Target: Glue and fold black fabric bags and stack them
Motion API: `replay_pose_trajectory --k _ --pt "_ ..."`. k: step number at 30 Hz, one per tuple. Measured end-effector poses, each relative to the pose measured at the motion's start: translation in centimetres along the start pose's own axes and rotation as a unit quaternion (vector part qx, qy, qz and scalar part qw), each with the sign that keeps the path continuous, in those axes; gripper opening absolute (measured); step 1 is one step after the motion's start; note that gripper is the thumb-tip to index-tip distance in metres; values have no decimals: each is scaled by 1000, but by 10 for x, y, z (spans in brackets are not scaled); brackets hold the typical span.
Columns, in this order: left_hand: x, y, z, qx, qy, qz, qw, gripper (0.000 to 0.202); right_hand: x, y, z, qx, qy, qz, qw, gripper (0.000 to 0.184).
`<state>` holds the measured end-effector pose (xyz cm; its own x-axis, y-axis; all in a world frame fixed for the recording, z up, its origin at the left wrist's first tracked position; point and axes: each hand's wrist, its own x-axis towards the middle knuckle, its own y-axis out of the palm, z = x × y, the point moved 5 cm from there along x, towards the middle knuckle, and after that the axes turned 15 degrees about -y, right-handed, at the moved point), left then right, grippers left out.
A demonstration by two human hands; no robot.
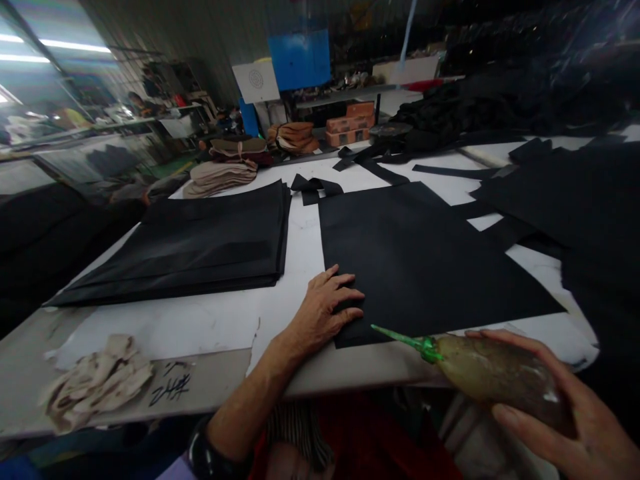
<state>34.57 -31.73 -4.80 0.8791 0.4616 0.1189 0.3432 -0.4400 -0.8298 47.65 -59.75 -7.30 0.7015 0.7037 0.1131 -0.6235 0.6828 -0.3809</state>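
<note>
Closest to view, the person's right hand (590,430) curls around a squeeze bottle (490,373), thumb and fingers closed on its sides; its green nozzle (407,341) points left, toward the sheet's near edge. From the left, a crumpled beige cloth (100,380) lies at the table's (225,370) near edge, beside dark handwritten marks (171,387). Behind it sits a stack of black sheets (200,240), with folded beige pieces (220,179) beyond. Next, the left hand (325,307) rests palm down, fingers somewhat spread, across the left edge of a single black sheet (420,260) lying flat before the person. Black strips (383,171) lie past its far edge. Farther right, more black material (580,193) covers the table. Whether the nozzle tip touches the sheet cannot be told.
</note>
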Motion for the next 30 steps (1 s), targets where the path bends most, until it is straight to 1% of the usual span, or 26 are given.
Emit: replay_pose_trajectory --k 5,10,17,22,26,30 --pt "-2 -1 0 15 12 5 1000 27 1 12 15 -102 -20 24 994 63" --pt "-2 0 0 13 14 4 1000 28 4 18 20 -144 -28 37 988 60" --pt "-2 1 1 13 15 6 1000 28 11 24 32 -178 -53 26 982 56" --pt "-1 0 1 16 11 9 1000 28 10 20 33 -184 -36 16 982 54" --pt "0 0 1 19 6 13 1000 28 5 15 29 -195 -11 34 980 52" --pt "0 1 2 17 11 13 1000 28 4 11 26 -198 -14 30 980 50"
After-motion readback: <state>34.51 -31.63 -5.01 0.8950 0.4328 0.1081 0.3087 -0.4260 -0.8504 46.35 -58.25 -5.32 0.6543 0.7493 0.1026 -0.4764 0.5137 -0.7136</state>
